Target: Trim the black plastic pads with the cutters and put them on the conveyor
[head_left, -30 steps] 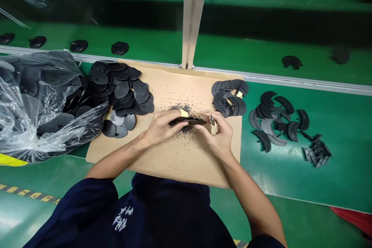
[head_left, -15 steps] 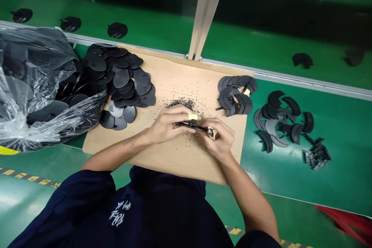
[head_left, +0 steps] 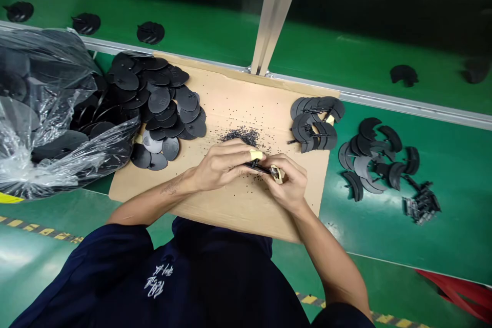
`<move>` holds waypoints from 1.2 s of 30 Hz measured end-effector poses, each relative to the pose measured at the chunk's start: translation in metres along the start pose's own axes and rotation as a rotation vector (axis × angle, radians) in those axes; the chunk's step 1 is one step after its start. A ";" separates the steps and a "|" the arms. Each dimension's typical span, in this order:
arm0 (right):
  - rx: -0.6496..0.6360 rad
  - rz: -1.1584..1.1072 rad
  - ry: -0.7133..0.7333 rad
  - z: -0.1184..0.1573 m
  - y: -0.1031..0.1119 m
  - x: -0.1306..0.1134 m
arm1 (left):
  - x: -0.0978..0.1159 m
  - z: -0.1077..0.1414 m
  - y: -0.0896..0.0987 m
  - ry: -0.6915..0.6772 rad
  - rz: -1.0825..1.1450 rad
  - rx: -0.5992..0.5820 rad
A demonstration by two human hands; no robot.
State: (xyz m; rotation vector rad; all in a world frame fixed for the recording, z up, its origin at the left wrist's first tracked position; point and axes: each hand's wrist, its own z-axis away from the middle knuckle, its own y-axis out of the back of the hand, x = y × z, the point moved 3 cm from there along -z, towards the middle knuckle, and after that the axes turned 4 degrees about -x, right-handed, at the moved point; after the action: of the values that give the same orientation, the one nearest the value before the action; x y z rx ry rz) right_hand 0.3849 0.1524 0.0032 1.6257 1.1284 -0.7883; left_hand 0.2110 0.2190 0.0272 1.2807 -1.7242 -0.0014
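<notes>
**Dark part (head_left: pixel 258 166) gripped in both hands over the cardboard (head_left: pixel 230 210)**

The left hand (head_left: pixel 215 166) grasps the dark part from one side, a yellow wrap (head_left: pixel 256 155) on one finger; the right hand (head_left: pixel 290 182) grasps its other end, with a small shiny thing (head_left: pixel 275 171) at the fingers — too small to name. The part lies tilted between them, mostly covered by fingers, above the middle of the cardboard.

Just beyond the hands, black grains (head_left: pixel 244 136) lie heaped and scattered on the cardboard. On its left side, overlapping discs (head_left: pixel 159 100) spread past the edge towards a plastic bag (head_left: pixel 57 174) with more discs in it. Near its far right corner sit curved parts (head_left: pixel 303 130), bunched together. Right of the cardboard, on the green worktop (head_left: pixel 357 225), are a looser group of curved pieces (head_left: pixel 363 166) and a pile of small parts (head_left: pixel 422 205). Beyond its far edge run a rail (head_left: pixel 384 100) and a post (head_left: pixel 272 15), with spaced-out round parts (head_left: pixel 150 33) behind the rail.

As a judgement, work is under way on one part, and plenty of loose discs and curved pieces suggest much is left. Whether the bunched curved parts or those behind the rail are finished — cannot be told.
</notes>
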 end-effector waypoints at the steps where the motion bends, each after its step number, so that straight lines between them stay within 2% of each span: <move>1: 0.000 -0.008 0.007 0.000 0.000 0.000 | 0.000 0.000 0.000 -0.006 0.000 -0.008; 8: -0.015 -0.031 -0.042 0.000 -0.003 0.003 | 0.005 -0.002 0.003 0.045 -0.021 0.030; 13: -0.003 -0.101 -0.080 -0.001 -0.002 0.001 | 0.002 -0.002 0.000 0.083 0.060 -0.035; 16: -0.036 -0.091 -0.074 -0.004 0.002 -0.001 | -0.003 0.002 -0.001 0.199 0.147 -0.086; 20: -0.087 0.110 -0.051 -0.009 0.010 0.002 | -0.014 0.010 0.005 0.403 0.122 -0.026; 23: -0.118 0.298 0.035 -0.011 0.011 0.007 | -0.018 0.011 0.007 0.360 0.079 -0.019; 27: -0.208 0.443 0.119 -0.008 0.007 0.013 | -0.020 0.010 0.004 0.257 0.071 -0.048; 36: -0.227 0.522 0.174 -0.006 0.007 0.012 | -0.018 0.009 0.003 0.209 0.104 -0.095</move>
State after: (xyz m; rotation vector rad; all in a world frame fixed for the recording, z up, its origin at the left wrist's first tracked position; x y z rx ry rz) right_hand 0.3960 0.1612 -0.0033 1.7081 0.8152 -0.1771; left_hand 0.2026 0.2295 0.0119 1.0806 -1.5897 0.1061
